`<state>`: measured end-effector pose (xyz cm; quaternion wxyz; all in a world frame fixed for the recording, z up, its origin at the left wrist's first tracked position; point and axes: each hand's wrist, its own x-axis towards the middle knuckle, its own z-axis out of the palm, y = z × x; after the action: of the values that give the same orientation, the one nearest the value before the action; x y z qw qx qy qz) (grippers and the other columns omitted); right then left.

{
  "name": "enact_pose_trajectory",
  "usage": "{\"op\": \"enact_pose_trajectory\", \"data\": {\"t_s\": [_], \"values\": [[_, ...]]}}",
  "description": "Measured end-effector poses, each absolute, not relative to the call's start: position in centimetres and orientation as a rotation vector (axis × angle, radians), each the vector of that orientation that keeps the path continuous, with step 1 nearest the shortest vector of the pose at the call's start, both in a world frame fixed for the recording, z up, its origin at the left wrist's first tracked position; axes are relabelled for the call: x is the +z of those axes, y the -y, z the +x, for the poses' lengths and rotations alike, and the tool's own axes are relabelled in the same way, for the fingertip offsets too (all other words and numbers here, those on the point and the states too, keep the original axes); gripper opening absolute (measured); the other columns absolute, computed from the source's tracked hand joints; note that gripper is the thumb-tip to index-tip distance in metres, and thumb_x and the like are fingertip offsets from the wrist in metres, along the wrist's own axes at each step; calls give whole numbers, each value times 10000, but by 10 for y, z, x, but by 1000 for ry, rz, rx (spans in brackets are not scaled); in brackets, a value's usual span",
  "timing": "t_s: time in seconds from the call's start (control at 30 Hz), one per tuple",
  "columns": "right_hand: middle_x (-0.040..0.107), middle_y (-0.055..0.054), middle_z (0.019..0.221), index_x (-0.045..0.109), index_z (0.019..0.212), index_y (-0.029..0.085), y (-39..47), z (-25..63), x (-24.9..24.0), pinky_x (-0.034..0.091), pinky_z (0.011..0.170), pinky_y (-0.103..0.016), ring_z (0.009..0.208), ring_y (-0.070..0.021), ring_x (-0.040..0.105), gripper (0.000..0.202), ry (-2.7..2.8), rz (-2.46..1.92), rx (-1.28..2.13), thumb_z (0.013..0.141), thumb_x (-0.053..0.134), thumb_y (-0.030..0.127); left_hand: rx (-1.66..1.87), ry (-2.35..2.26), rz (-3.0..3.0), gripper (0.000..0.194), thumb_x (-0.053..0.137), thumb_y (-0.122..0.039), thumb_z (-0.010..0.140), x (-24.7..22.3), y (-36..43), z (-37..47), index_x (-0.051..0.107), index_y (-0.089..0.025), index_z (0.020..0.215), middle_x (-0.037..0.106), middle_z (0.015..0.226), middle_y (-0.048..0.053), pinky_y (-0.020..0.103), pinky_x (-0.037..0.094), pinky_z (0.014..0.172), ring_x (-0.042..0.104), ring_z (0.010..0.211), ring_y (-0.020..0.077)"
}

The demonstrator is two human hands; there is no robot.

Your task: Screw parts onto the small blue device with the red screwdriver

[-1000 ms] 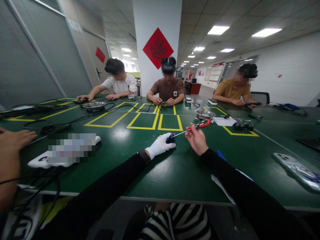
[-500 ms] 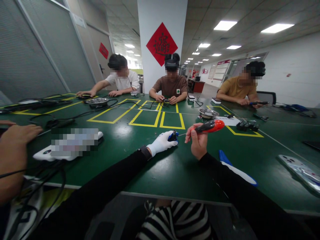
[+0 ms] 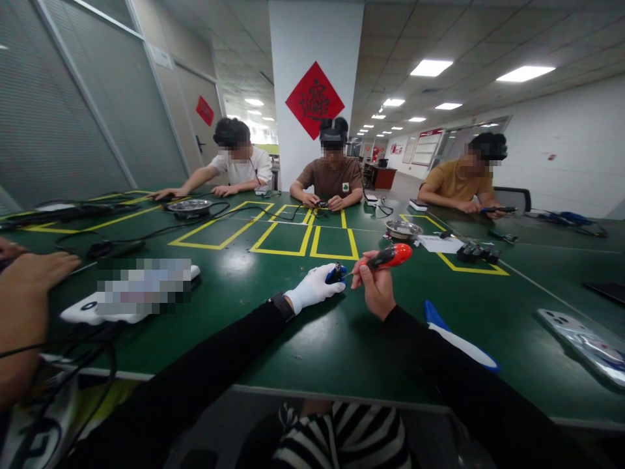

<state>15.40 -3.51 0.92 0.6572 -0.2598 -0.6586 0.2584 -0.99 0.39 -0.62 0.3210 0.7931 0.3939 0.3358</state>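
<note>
My left hand (image 3: 316, 286), in a white glove with blue fingertips, is closed around a small black part (image 3: 337, 273) with a shiny metal bit on top. It is just above the green table. My bare right hand (image 3: 375, 286) grips a screwdriver (image 3: 389, 256) with a red and black handle. The thin shaft points left at the black part, its tip at or very near the part's right side; contact cannot be made out. A loose blue and white glove (image 3: 459, 342) lies on the table by my right forearm.
Nearby are a white device with cables (image 3: 131, 293), a phone (image 3: 581, 345), two metal bowls (image 3: 403, 230) (image 3: 189, 208), paper (image 3: 439, 243) and several black parts (image 3: 478, 252). Yellow tape (image 3: 334, 256) marks rectangles. Another person's hand (image 3: 43, 267) is at left; three people sit opposite.
My right hand and the screwdriver have shifted slightly left, closer to the black part, and less shaft shows. My left hand still holds the part. The view has tilted up a little.
</note>
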Motion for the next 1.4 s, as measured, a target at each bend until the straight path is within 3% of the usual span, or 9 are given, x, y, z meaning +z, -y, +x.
{"op": "enact_pose_trajectory", "data": {"t_s": [0.27,0.53,0.7,0.9,1.13,1.2,1.3,1.4], "values": [[534,43,750,413,1072,240,35,154,9,426,506,-258,481,-88,524,190,1494,-601,559,914,468,330,891,-1035,2155,342,568,-451,783,-6,-5,-9,607,-140,919,639,714,26,250,439,580,569,584,141],[579,34,725,446,930,219,39,153,16,440,481,-248,480,-96,542,147,1429,-619,653,884,526,333,971,-1038,2118,339,579,-446,766,-8,-7,-7,623,-134,892,623,701,14,250,419,580,541,604,142],[598,47,729,414,1013,229,38,152,21,465,511,-241,491,-91,550,220,1360,-598,700,867,559,306,957,-986,2052,331,580,-433,767,-11,-9,-7,614,-134,904,607,692,0,240,404,557,524,581,125],[603,5,850,453,1144,229,36,156,26,495,679,-289,638,-109,569,250,1435,-604,777,910,474,317,956,-980,2057,307,578,-422,765,-12,-10,-7,609,-137,873,591,664,-11,244,399,564,512,572,123],[618,-46,1032,541,932,218,30,160,29,436,922,-376,974,-186,571,165,1465,-692,552,819,618,313,963,-1034,2053,297,577,-411,763,-9,-6,-6,606,-139,878,597,667,-10,245,408,572,522,581,129],[627,-29,931,515,897,225,31,158,32,444,908,-384,923,-183,587,144,1491,-660,621,823,613,301,965,-1042,2060,290,573,-408,768,-9,-6,-6,608,-141,874,600,667,-10,245,413,583,529,589,131],[568,22,780,482,995,244,35,154,35,477,835,-359,753,-151,587,206,1498,-605,754,834,597,297,961,-1034,2106,285,569,-416,774,-8,-6,-7,610,-146,853,598,654,-11,245,411,589,529,595,133],[530,29,816,460,1120,258,41,150,34,468,859,-345,748,-129,566,265,1493,-584,786,868,538,281,966,-1035,2141,289,571,-430,773,-8,-6,-8,607,-152,844,603,660,-12,243,406,590,529,601,133]]}}
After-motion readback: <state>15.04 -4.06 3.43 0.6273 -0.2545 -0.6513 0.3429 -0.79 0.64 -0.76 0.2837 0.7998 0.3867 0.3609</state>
